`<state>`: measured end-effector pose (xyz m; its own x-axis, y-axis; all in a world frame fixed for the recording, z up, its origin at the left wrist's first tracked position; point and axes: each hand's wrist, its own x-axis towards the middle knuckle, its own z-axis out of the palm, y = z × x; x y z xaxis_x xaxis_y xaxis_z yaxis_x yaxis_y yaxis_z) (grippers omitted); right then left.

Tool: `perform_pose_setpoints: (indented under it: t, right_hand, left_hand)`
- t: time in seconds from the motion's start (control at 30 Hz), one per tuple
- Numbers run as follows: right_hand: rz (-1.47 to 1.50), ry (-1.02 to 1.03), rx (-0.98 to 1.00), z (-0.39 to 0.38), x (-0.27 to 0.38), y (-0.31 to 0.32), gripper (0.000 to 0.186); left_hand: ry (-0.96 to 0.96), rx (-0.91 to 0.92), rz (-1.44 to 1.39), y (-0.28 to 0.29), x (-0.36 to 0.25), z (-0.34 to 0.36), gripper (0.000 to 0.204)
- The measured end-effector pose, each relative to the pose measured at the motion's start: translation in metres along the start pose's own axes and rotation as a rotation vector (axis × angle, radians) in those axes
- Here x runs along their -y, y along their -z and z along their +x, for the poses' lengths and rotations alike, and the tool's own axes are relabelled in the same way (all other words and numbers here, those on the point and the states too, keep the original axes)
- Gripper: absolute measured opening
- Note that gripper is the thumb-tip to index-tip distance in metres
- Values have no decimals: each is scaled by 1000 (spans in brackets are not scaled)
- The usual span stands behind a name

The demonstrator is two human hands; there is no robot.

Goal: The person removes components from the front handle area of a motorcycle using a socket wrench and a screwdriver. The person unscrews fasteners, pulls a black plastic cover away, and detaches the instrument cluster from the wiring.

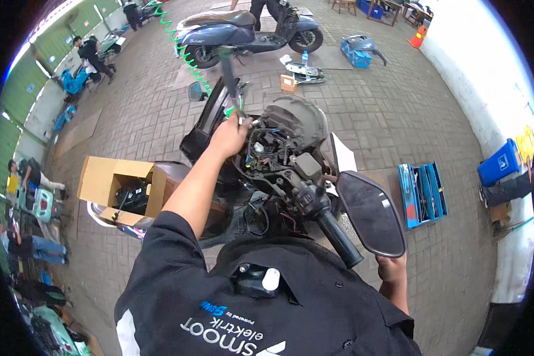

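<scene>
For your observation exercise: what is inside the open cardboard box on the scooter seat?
The cardboard box holds dark parts, too shadowed to identify. Its walls hide whatever lies deeper.

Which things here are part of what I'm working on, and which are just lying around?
In use:
- left hand gripping a tool
- opened scooter handlebar head with exposed wiring
- mirror held from below by right hand

Lying about:
- cardboard box
- blue toolbox
- blue bin
- parked scooter
</scene>
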<state>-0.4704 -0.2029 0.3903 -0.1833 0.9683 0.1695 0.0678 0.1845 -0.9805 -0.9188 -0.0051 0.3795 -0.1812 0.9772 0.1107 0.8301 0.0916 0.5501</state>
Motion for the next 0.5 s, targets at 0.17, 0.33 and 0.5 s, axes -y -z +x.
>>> perform_pose_setpoints:
  t: [0.17, 0.33, 0.5]
  right_hand:
    - [-42, -77, -102, 1, -8, 13, 44]
    - [60, -161, -35, -6, -35, 34, 47]
    - [137, -70, -70, -13, -47, 33, 46]
  left_hand:
    - [-440, -116, 296, 6, -6, -16, 39]
    - [-169, -71, 46, 5, -15, -18, 41]
    - [20, -14, -50, 4, 0, 5, 59]
